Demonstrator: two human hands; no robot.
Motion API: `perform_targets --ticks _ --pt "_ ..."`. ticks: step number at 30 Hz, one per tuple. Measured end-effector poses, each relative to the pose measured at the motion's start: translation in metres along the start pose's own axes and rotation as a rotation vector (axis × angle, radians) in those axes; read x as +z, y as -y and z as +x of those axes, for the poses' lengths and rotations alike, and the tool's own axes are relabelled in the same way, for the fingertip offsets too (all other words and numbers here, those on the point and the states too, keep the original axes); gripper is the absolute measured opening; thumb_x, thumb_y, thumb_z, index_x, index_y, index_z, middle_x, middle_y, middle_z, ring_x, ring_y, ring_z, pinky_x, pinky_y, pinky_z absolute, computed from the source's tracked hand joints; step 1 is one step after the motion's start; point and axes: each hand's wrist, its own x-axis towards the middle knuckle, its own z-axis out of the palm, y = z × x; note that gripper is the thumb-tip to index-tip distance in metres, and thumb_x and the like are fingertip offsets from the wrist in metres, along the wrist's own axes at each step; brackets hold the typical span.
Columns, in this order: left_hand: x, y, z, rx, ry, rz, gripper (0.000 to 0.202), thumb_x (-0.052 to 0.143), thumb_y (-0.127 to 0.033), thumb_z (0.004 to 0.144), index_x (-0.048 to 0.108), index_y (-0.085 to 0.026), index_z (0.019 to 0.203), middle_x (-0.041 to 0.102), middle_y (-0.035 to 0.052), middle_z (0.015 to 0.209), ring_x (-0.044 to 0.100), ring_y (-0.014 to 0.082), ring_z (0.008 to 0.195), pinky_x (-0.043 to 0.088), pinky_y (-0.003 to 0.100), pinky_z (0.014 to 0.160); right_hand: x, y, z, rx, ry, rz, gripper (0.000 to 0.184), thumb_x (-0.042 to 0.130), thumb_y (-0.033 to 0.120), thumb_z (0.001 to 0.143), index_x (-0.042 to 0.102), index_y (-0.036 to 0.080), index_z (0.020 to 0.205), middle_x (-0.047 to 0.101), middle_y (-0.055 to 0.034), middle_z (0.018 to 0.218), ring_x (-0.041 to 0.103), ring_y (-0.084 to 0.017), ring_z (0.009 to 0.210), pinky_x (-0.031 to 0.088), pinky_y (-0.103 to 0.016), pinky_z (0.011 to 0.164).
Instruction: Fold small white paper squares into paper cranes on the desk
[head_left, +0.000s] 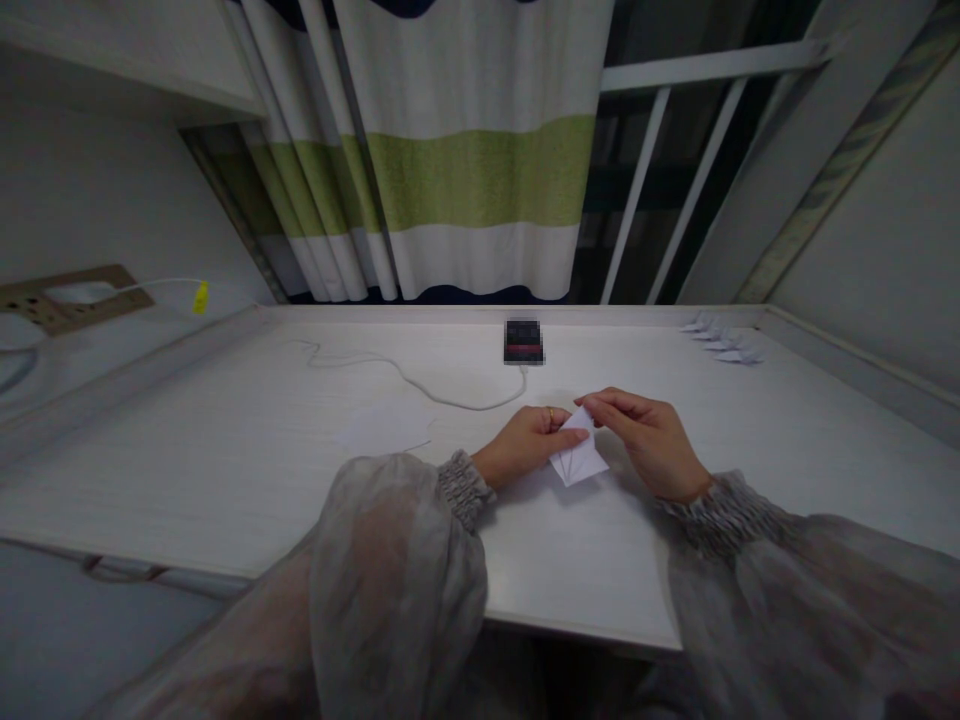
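Note:
A small folded piece of white paper (577, 460) lies on the white desk (225, 450) in front of me. My left hand (525, 445), with a ring on one finger, pinches the paper's left upper edge. My right hand (649, 440) is curled over the paper's top right, fingertips pressed on its tip. Both hands meet at the paper's upper corner. Sheer grey sleeves with gathered cuffs cover both forearms.
A flat white sheet (382, 430) lies left of my hands. A small dark device (523, 341) with a white cable (420, 385) sits at the desk's back. Several small folded paper pieces (724, 345) rest at the back right corner. A striped curtain (465, 170) hangs behind.

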Motion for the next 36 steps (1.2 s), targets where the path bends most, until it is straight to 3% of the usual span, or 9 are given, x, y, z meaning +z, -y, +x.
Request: perform_targets --ticks 9,15,25,30,36 --pt "0.0 0.001 0.0 -0.036 0.004 0.005 0.027 0.064 -0.035 0.061 0.057 -0.011 0.068 0.054 -0.0006 0.06 0.045 0.0066 0.052 0.032 0.02 0.05 0.0 -0.004 0.0 -0.017 -0.057 -0.026 0.015 0.058 0.033 0.07 0.063 0.019 0.065 0.058 0.0004 0.063 0.051 -0.013 0.063 0.039 -0.028 0.063" --pt "-0.002 0.003 0.002 0.012 -0.027 0.09 0.024 0.062 -0.033 0.064 0.055 -0.011 0.068 0.052 -0.001 0.06 0.045 0.0066 0.052 0.032 0.02 0.05 0.001 -0.001 0.0 -0.007 -0.069 -0.087 0.019 0.057 0.035 0.071 0.062 0.018 0.065 0.058 0.0001 0.062 0.05 -0.013 0.062 0.039 -0.027 0.062" --pt "-0.003 0.004 0.005 0.15 -0.26 -0.046 0.031 0.063 -0.037 0.063 0.047 -0.014 0.076 0.052 -0.0038 0.061 0.047 0.0065 0.053 0.035 0.02 0.052 0.005 -0.003 0.002 0.164 0.126 0.136 0.024 0.067 0.036 0.061 0.056 0.018 0.071 0.054 0.0027 0.065 0.047 -0.009 0.058 0.037 -0.023 0.054" --pt "-0.003 0.003 0.006 0.16 -0.27 -0.056 0.03 0.063 -0.036 0.064 0.047 -0.014 0.075 0.053 -0.0045 0.059 0.047 0.0053 0.05 0.035 0.019 0.051 0.009 -0.003 0.001 0.193 0.221 0.198 0.024 0.067 0.035 0.061 0.054 0.018 0.071 0.055 0.0025 0.066 0.049 -0.01 0.06 0.039 -0.024 0.058" --pt "-0.001 -0.001 0.005 0.158 -0.286 -0.104 0.031 0.065 -0.034 0.061 0.046 -0.014 0.072 0.054 -0.0053 0.054 0.049 0.0054 0.046 0.038 0.018 0.049 0.01 -0.003 0.002 0.241 0.25 0.221 0.026 0.067 0.032 0.06 0.053 0.016 0.075 0.058 0.0019 0.068 0.051 -0.009 0.06 0.039 -0.024 0.057"
